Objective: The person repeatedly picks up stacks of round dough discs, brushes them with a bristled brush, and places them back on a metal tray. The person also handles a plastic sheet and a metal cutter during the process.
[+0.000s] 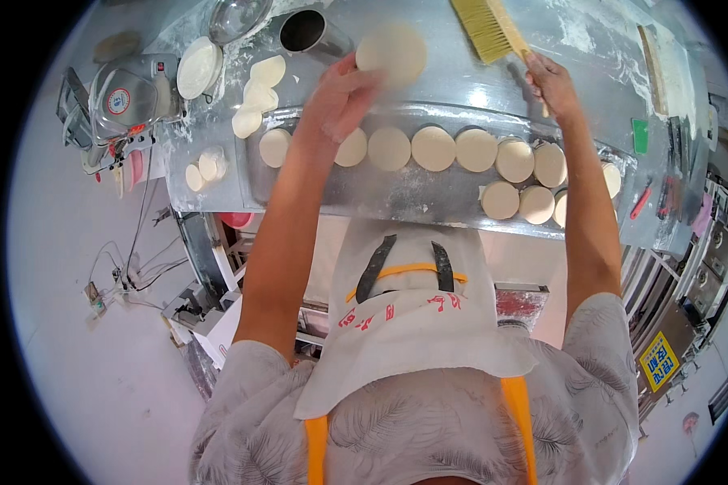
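Note:
My left hand (344,97) is closed on the edge of a pale, motion-blurred dough round (391,50), just right of a steel cup (303,31). My right hand (548,85) grips the wooden handle of a yellow-bristled brush (481,28) at the top of the steel work surface (469,97). Below both hands, several flat dough rounds (433,148) lie on a steel tray (380,198), with a shorter second row at its right. Thin pale pieces (260,95) lie left of my left hand, partly overlapping.
A steel machine (133,97), a white lidded container (198,69) and small dough pieces (206,170) are on the left. At the right are a green scraper (640,135), a red-handled tool (641,200), dark long tools (674,162) and a wooden strip (653,69).

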`<control>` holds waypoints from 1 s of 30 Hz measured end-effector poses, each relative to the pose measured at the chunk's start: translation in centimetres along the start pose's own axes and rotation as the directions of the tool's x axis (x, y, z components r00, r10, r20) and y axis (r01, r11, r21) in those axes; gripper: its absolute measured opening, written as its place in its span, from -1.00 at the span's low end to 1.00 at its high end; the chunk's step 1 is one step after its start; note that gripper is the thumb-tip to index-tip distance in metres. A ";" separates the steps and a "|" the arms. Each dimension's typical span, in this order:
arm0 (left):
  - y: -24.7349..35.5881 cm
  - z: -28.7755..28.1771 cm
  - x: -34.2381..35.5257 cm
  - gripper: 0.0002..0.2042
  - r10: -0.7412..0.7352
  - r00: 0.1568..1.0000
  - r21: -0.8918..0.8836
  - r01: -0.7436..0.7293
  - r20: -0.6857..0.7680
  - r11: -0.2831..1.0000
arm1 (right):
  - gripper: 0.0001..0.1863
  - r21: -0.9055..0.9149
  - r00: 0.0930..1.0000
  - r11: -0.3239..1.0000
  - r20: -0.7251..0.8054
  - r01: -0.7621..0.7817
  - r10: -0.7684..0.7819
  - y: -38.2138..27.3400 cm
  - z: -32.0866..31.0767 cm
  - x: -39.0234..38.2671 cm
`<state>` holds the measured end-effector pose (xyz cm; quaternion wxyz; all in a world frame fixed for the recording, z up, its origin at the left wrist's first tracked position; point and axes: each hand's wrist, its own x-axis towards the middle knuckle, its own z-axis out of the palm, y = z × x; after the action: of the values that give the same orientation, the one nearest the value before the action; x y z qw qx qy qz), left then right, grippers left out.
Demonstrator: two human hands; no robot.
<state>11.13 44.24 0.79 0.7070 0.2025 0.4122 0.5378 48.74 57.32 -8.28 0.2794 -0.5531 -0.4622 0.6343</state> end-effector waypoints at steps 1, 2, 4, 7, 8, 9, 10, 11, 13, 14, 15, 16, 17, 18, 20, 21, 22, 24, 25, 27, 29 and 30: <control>-0.3 -0.3 -0.7 -0.55 -0.023 1.000 -0.051 0.024 0.008 0.998 | -0.50 0.050 0.999 0.998 0.010 -0.034 0.033 1.2 0.9 0.8; -0.7 -0.6 -1.3 -0.54 -0.046 0.999 -0.102 0.048 0.021 0.994 | -0.49 0.100 0.998 0.993 0.019 -0.066 0.065 2.2 1.5 1.5; -1.7 -0.6 -2.3 -0.53 -0.084 0.993 -0.070 0.078 -0.083 0.994 | -0.46 -0.070 0.996 0.996 -0.073 -0.055 0.050 3.7 1.9 2.6; -1.4 1.5 -4.9 -0.51 -0.102 0.962 0.195 0.154 -0.253 0.969 | -0.41 -0.263 0.991 0.963 -0.109 0.049 -0.080 3.0 3.8 0.8; -1.1 2.2 -6.1 -0.51 -0.084 0.945 0.308 0.186 -0.315 0.933 | -0.39 -0.319 0.986 0.942 -0.091 0.107 -0.143 1.4 5.6 -1.4; -1.2 2.5 -7.0 -0.50 -0.076 0.949 0.305 0.173 -0.306 0.936 | -0.37 -0.373 0.975 0.913 -0.074 0.167 -0.209 -0.4 7.5 -3.8; -1.3 2.7 -7.7 -0.48 -0.071 0.954 0.306 0.163 -0.290 0.938 | -0.35 -0.422 0.960 0.879 -0.063 0.223 -0.273 -1.8 9.5 -6.1; -1.2 2.8 -8.7 -0.47 -0.070 0.958 0.308 0.158 -0.278 0.938 | -0.34 -0.132 0.991 0.983 0.020 0.131 -0.130 -3.1 12.2 -8.9; -1.1 3.0 -9.6 -0.46 -0.049 0.969 0.389 0.143 -0.241 0.910 | -0.35 0.421 0.959 0.896 0.283 -0.144 0.022 -3.2 16.2 -12.9; -0.7 3.0 -9.8 -0.45 -0.031 0.975 0.428 0.124 -0.218 0.895 | -0.37 0.622 0.901 0.724 0.435 -0.298 -0.002 -2.5 17.5 -13.8; -0.7 2.4 -10.0 -0.46 -0.024 0.978 0.436 0.115 -0.208 0.892 | -0.39 0.597 0.905 0.750 0.425 -0.284 0.005 -3.2 18.8 -14.8; -0.8 1.6 -10.5 -0.48 -0.024 0.979 0.443 0.113 -0.201 0.889 | -0.41 0.572 0.910 0.773 0.415 -0.276 0.018 -3.7 20.0 -16.1; -0.8 0.8 -11.1 -0.50 -0.024 0.980 0.450 0.112 -0.196 0.886 | -0.42 0.546 0.914 0.794 0.405 -0.268 0.030 -4.1 21.0 -16.9; -0.2 0.9 -11.5 -0.53 0.010 0.981 0.533 0.097 -0.194 0.840 | -0.49 0.576 0.916 0.759 0.396 -0.304 0.066 -4.4 21.7 -17.2; 1.1 1.2 -13.1 -0.59 0.080 0.979 0.684 0.071 -0.187 0.726 | -0.52 0.517 0.944 0.820 0.319 -0.246 0.082 -5.1 23.4 -18.5; 2.4 1.5 -14.0 -0.62 0.145 0.967 0.700 0.044 -0.209 0.713 | -0.53 0.476 0.954 0.852 0.287 -0.217 0.083 -5.9 24.3 -19.1; 3.6 1.7 -15.0 -0.64 0.202 0.953 0.716 0.023 -0.227 0.698 | -0.58 0.383 0.977 0.913 0.200 -0.143 0.069 -7.0 24.6 -19.8; 5.2 0.4 -16.7 -0.69 0.346 0.901 0.735 -0.047 -0.261 0.676 | -0.59 0.456 0.987 0.890 0.152 -0.023 -0.052 -8.3 24.1 -20.6; 5.8 -1.3 -17.4 -0.69 0.284 0.908 0.652 -0.017 -0.308 0.758 | -0.59 0.494 0.986 0.869 0.126 0.036 -0.112 -9.2 23.9 -21.0; 5.9 -5.7 -18.5 -0.70 0.146 0.917 0.457 0.045 -0.373 0.888 | -0.64 0.437 0.987 0.899 0.140 0.013 -0.083 -10.4 23.2 -20.0; 3.4 -10.1 -19.7 -0.69 0.043 0.931 0.540 0.172 -0.362 0.824 | -0.66 0.137 0.987 0.988 0.135 0.072 -0.091 -9.1 22.2 -17.0; 2.4 -11.5 -20.8 -0.69 0.019 0.932 0.562 0.201 -0.362 0.802 | -0.69 -0.022 0.994 0.998 0.095 0.057 -0.054 -10.9 23.3 -17.7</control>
<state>-1.19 23.98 3.53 0.5494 0.2927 0.6870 0.3750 28.75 40.08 8.36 0.2681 -0.5127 -0.4978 0.6461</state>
